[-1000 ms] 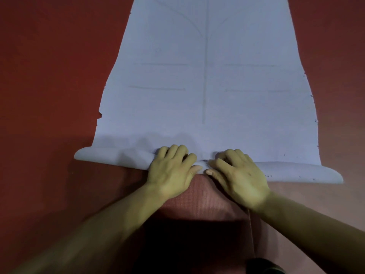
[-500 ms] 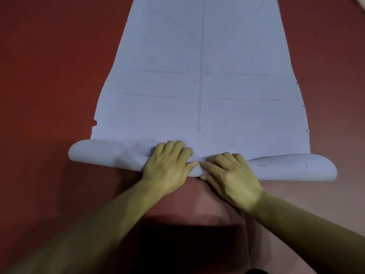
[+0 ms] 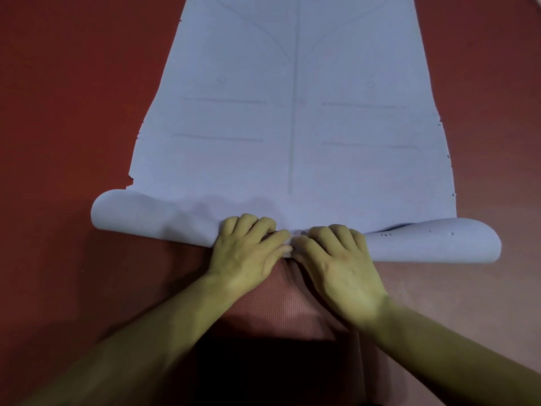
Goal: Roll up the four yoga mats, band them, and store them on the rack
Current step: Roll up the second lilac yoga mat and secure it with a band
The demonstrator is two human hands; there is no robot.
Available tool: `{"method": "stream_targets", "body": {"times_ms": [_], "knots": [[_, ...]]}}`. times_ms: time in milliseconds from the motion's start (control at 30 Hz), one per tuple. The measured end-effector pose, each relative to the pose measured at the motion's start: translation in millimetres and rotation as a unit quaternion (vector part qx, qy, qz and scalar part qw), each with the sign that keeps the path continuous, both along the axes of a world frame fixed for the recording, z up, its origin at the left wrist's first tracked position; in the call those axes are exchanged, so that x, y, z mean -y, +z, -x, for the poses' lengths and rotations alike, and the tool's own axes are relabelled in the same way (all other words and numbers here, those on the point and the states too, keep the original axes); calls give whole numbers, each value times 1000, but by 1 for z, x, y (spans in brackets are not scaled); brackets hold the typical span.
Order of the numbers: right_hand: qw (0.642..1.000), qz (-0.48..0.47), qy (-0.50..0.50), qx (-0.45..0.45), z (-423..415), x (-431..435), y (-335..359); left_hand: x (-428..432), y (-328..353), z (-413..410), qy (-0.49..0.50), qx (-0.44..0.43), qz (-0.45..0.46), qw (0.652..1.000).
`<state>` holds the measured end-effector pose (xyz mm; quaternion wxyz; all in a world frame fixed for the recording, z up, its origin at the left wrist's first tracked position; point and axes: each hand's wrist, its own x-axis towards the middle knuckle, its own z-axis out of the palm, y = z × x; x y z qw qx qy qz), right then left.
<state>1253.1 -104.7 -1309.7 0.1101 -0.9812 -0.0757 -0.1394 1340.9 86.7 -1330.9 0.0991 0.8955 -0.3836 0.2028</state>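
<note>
A pale blue yoga mat [image 3: 292, 127] with faint alignment lines lies flat on the floor, running away from me. Its near end is curled into a loose roll [image 3: 152, 218] that spans the mat's width and is fatter at both ends. My left hand [image 3: 248, 250] and my right hand [image 3: 336, 259] sit side by side on the middle of the roll. Their fingers curl over its top and their thumbs meet at its near edge. The roll's centre is hidden under both hands.
Red-brown floor [image 3: 73, 112] surrounds the mat on both sides. A textured pinkish-red mat [image 3: 278, 312] lies under my forearms, just in front of the roll. No rack or band is in view.
The roll has moved away from me and grown thicker, mostly at its ends. Both hands went forward with it and stayed together at its middle.
</note>
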Motion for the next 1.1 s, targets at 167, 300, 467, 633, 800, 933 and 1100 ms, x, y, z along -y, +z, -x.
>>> {"method": "stream_targets", "body": {"times_ms": [167,300,467,633,800,933,1100], "knots": [[999,-20,28,9,-10,14,-2,4,5,-10,-10,-16,-1,1000],[999,-40,31,-18,-29,24,0,4,6,-10,2,-30,17,999],[999,-34,15,-15,-36,24,4,9,4,-10,46,-53,27,997],[999,-33,-28,23,-30,15,4,15,10,-23,55,-52,23,997],[998,-57,-7,10,-41,27,2,19,13,-25,66,-46,24,997],[999,-41,6,-26,-58,34,5,15,7,-20,67,-62,32,995],[999,-39,-11,-19,-55,31,5,15,4,-26,60,-47,20,997]]}}
